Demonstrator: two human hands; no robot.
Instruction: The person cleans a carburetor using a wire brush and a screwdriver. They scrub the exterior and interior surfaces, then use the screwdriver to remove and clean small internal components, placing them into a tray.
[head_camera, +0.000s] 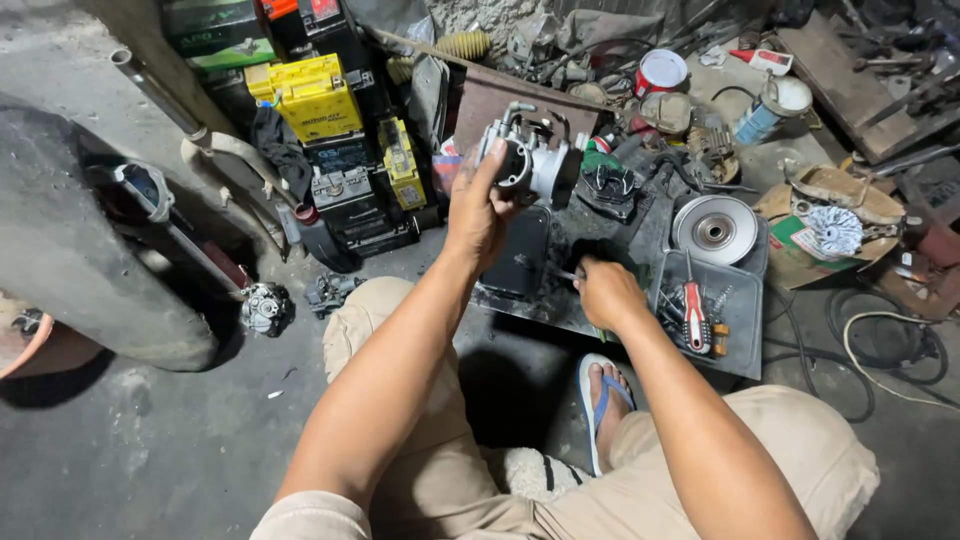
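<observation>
Your left hand (478, 215) grips the carburetor (530, 160) at twelve o'clock; your right hand (607, 293) clenches a thin tool (560, 274) over the tray (745, 355). Next, align the tool carefully.

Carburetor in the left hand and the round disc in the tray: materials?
Carburetor: looks like cast metal, probably aluminium; dull grey, matte body with moulded contours. Disc: bare machined metal, likely steel or aluminium; bright silvery sheen with concentric rings. The grey tray under it looks plastic.
</observation>
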